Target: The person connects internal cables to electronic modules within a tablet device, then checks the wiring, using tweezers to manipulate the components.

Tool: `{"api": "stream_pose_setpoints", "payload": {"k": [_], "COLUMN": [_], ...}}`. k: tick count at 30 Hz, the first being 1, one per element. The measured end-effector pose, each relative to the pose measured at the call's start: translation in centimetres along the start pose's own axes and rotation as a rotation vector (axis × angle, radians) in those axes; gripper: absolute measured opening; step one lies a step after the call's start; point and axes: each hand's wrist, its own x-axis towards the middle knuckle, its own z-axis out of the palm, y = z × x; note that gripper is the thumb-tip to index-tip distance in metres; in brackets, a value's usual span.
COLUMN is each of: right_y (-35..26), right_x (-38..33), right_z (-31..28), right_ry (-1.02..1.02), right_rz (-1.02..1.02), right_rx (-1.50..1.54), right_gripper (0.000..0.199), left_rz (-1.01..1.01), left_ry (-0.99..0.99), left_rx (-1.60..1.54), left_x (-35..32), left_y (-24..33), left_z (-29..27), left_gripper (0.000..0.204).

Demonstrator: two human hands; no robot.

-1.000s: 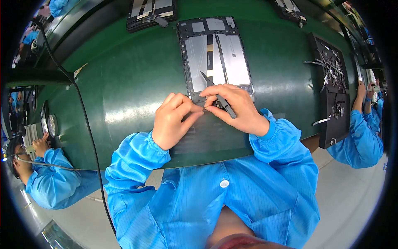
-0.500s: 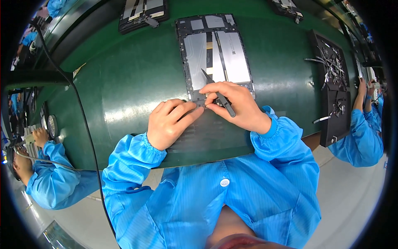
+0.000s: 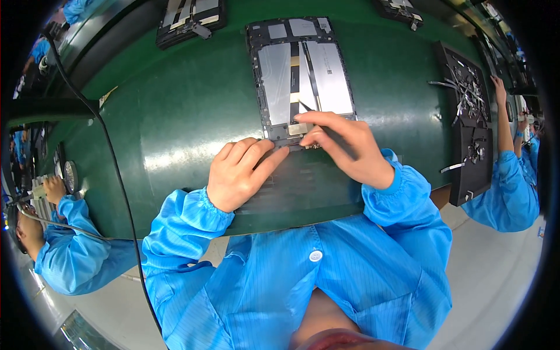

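Observation:
An opened tablet (image 3: 332, 76) lies on the green tabletop, its silver inner plate and black frame facing up. Dark strips run along its length. My left hand (image 3: 236, 175) grips the tablet's near left corner, thumb and fingertips on the frame there. Over the near right part, my right hand (image 3: 356, 151) is bent, index finger and thumb at the tablet's lower section. Dark tweezers (image 3: 305, 106) are held in that hand; only their pointed end shows, and the fingers hide the rest. Small parts under the right fingertips are too small to make out.
Black trays (image 3: 475, 151) with loose cables and small parts stand at the right. Two more opened devices lie at the far edge, one (image 3: 189, 20) left, one (image 3: 399, 11) right. A black cable (image 3: 111, 146) hangs down on the left. Co-workers' blue sleeves (image 3: 81, 251) show at both sides.
My right hand has shifted slightly right, and the tweezers have swung under its fingers, so less of them shows. My left hand stays at the corner. A co-worker's arm at right has reached farther away.

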Motion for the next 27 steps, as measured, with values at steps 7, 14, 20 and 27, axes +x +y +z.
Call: {"api": "stream_pose_setpoints", "payload": {"k": [7,14,20,27], "right_y": [-0.1,0.2,0.6,0.4], "right_x": [-1.6,-1.4,-1.6,-1.8], "right_z": [0.0,0.6,0.7,0.6], "right_ry": [-0.023,-0.058,-0.040,-0.005], "right_rz": [0.088,0.021,0.045,0.157], "right_rx": [0.149,0.026,0.100,0.112], "right_gripper": [0.033,0.029,0.028,0.023], "left_rz": [-0.031,-0.052,-0.062,-0.069], "left_ry": [-0.043,-0.052,-0.042,-0.028], "left_rx": [-0.044,-0.071,-0.090,-0.100], "left_x": [0.2,0.1,0.2,0.0], "left_y": [-0.2,-0.4,-0.5,-0.5], "left_z": [-0.2,0.0,0.1,0.2], "left_gripper": [0.044,0.044,0.042,0.041]}}
